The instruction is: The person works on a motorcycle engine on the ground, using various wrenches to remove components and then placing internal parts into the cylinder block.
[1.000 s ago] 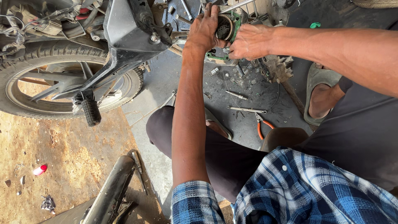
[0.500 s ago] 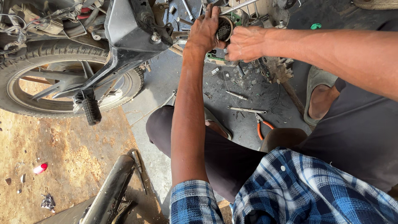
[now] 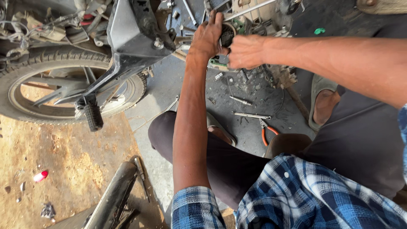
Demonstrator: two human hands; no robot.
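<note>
Round dark engine part (image 3: 227,34), on the motorcycle's side beyond the knees: left hand (image 3: 207,36) cupped against its left rim, fingers up; right hand (image 3: 246,51) curled at its lower right, equally near; pliers (image 3: 266,132) on floor.

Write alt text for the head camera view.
Both hands, left hand and right hand, grip a round dark part on a motorcycle beside its rear wheel. Orange-handled pliers lie on the floor.
</note>
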